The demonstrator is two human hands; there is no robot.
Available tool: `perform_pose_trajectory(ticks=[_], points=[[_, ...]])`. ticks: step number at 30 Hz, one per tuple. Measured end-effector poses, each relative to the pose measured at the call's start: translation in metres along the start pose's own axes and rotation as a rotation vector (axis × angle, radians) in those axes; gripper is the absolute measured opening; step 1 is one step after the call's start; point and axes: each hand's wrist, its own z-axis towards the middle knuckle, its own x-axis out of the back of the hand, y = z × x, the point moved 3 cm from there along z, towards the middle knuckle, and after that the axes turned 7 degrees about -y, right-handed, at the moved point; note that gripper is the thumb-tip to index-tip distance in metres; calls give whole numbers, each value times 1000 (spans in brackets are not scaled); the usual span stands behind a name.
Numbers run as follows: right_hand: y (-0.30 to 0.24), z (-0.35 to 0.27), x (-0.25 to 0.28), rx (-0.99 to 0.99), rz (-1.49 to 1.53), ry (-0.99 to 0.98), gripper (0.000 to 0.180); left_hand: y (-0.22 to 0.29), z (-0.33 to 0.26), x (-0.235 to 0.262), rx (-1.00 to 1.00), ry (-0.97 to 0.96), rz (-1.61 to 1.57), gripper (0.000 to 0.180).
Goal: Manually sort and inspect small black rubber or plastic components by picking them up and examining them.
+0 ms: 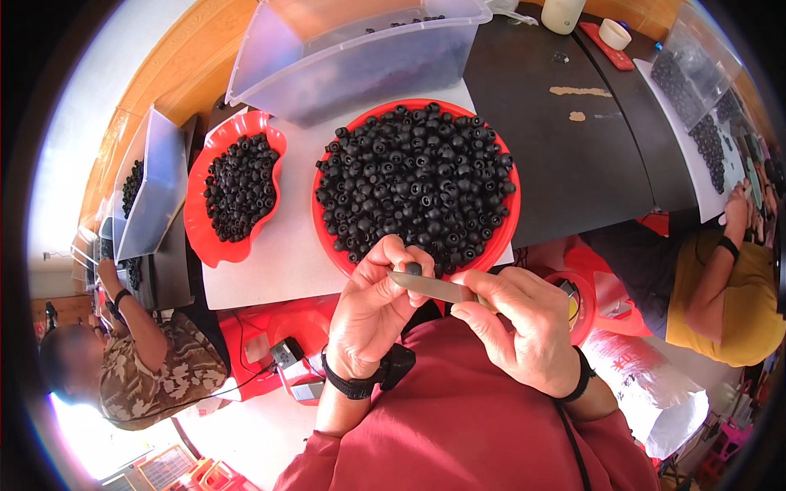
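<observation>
Between the thumb and fingers of my left hand point(364, 315) is a small black plastic part point(413, 268), pinched at the fingertips. My right hand point(524, 323) grips a knife with a short metal blade point(430, 286); its handle is mostly hidden in my palm. The blade points left and lies right beside the black part; whether they touch I cannot tell. Just beyond my hands stands a round red basin point(514, 214) heaped with small black hollow parts point(413, 184). To its left is a red wavy-rimmed tray point(214, 242) with more small black parts point(241, 186).
A large clear plastic bin point(377, 74) stands behind the basin on a white board point(307, 155). Another clear bin point(151, 184) is at left. Co-workers sit on both sides, one in camouflage point(168, 364), one in yellow point(712, 303). A white roll point(614, 34) lies far right.
</observation>
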Motion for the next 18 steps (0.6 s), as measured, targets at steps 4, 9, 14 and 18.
perform_pose_trajectory(ticks=[4,9,14,18], points=[[0,1,-1,-1,-43,-5,23,-1,-1,1,-18,13,18,12],[4,4,-4,-10,-157,36,22,-3,-3,0,-39,50,64,11],[12,4,0,-57,-94,80,21,-2,-3,-3,3,22,114,10],[5,0,0,-28,4,56,24,-1,-3,4,-6,44,58,13]])
